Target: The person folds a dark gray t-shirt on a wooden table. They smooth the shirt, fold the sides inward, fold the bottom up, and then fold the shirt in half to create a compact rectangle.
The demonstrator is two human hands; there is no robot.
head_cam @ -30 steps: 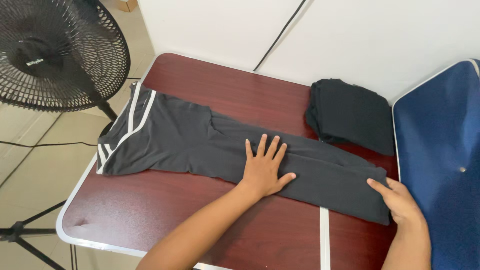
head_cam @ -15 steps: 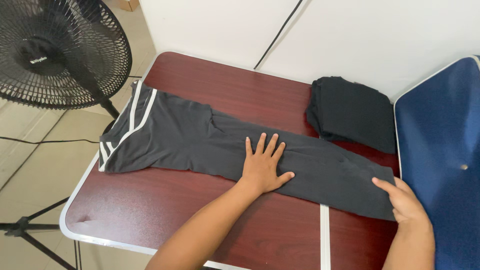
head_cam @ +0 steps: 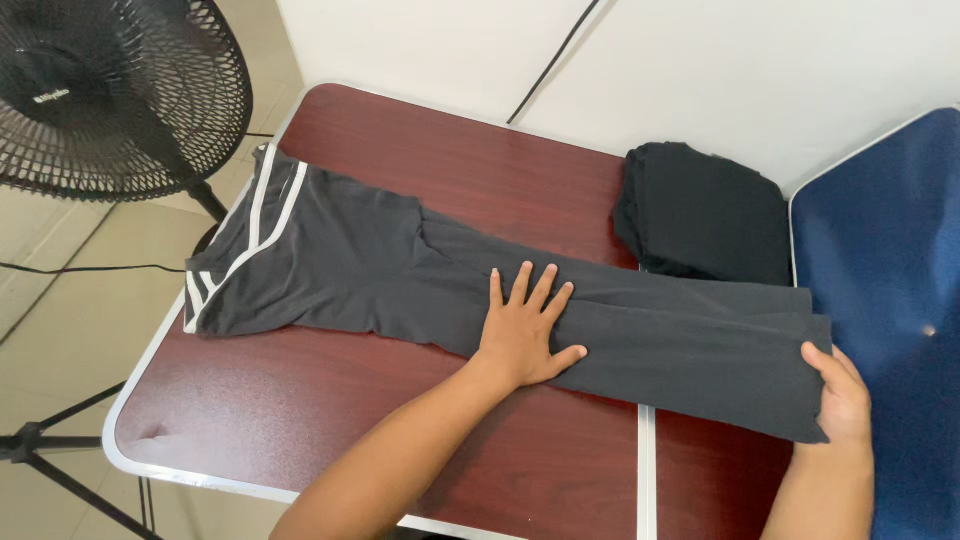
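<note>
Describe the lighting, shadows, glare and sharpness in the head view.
Head view: soft, even light, everything sharp. Faint sheen on the dark red table, no hard glare; one small bright spot on the blue panel. Only a thin shadow under the left hand, pressed flat on the grey trousers. The right hand grips their leg end. The folded black garment shows little detail.

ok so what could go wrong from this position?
1. The waistband hangs over the table edge on the left; a pull from the right hand, which grips the hem, could drag the pants askew, or the overhang could slip off.
2. The left hand pins only mid-leg, so the cloth may bunch there.
3. The hem end sits close to the folded pile and could catch on it.
</note>
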